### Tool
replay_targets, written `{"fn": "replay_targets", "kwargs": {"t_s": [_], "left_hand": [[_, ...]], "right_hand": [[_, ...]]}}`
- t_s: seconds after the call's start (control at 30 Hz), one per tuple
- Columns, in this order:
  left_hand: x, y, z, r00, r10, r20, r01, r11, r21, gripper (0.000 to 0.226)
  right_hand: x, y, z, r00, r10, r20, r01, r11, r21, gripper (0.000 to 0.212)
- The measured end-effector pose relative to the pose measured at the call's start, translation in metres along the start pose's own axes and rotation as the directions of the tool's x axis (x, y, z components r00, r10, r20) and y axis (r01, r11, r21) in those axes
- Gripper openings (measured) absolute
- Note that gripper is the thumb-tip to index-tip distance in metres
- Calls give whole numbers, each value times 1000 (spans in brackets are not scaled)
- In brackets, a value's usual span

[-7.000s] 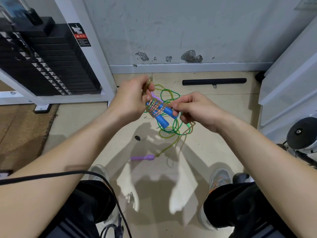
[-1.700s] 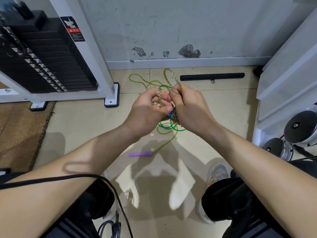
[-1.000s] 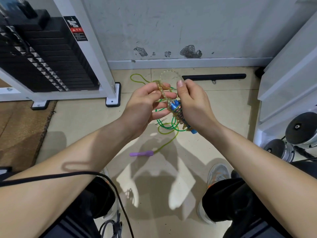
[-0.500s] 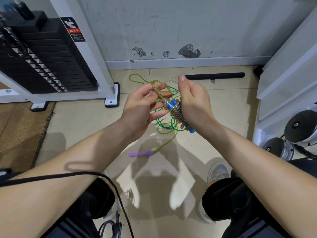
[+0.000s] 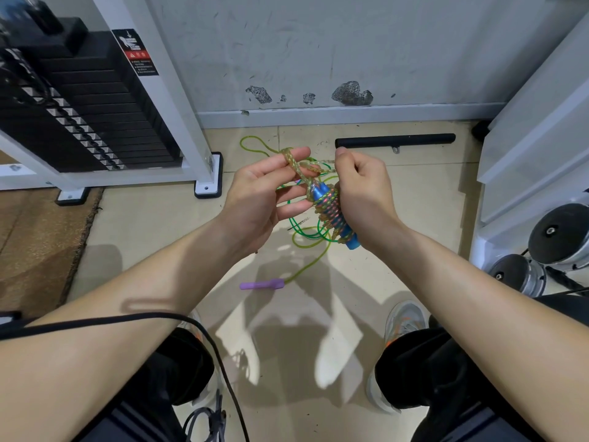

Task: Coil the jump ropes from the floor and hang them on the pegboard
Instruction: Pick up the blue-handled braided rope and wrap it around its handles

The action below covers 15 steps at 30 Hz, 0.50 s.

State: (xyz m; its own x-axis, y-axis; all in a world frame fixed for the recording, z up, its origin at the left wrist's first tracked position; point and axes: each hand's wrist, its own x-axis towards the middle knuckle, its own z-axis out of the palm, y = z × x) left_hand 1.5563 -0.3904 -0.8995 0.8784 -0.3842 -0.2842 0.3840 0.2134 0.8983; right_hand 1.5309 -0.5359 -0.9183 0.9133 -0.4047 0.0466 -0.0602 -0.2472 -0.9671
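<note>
Right hand [image 5: 363,189]: fingers curled round the blue handles [image 5: 350,240], which lie side by side and slant from 11 o'clock down to 5 o'clock; the thumb points up at 12.
Left hand [image 5: 255,196]: fingers fairly straight and spread, nothing clamped; the free loop is hooked over the upper fingers [image 5: 296,153].
Glitter rope [image 5: 330,205]: wound in close turns about the handles, with one short loop left over rising towards 11 o'clock onto the left hand.
Where the tail ends: it seems to run across to the right thumb, though that stretch is blurred.
Green rope [image 5: 306,232]: loose on the floor [image 5: 159,234] under the hands, in slack bends. Its purple handle [image 5: 261,284] lies at 7 o'clock from the bundle, untouched.
Handling: the cord looks light, limp and glossy, so the turns would likely slide and spring open if the clamp eases. The handles are the stiff part.
Where to hold: around the wound middle of the handles — squeezing cord and plastic together — while the other hand tucks the loop.
For hanging: the spare loop looks like the natural part to slip over a peg; no pegboard is in view.
Green rope, likely grip: by the purple handle first — the cord alone would trail and tangle.
</note>
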Motion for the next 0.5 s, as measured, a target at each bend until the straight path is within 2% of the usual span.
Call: {"fn": "replay_targets", "kwargs": {"t_s": [0.27, 0.5], "left_hand": [[2, 5, -4, 1000, 28, -3, -27, 986, 164, 20], [2, 12, -5, 996, 83, -13, -76, 956, 285, 24]], "right_hand": [[1, 3, 1, 998, 48, 40, -49, 998, 32, 49], [3, 2, -3, 999, -12, 48, 13, 1000, -19, 50]]}}
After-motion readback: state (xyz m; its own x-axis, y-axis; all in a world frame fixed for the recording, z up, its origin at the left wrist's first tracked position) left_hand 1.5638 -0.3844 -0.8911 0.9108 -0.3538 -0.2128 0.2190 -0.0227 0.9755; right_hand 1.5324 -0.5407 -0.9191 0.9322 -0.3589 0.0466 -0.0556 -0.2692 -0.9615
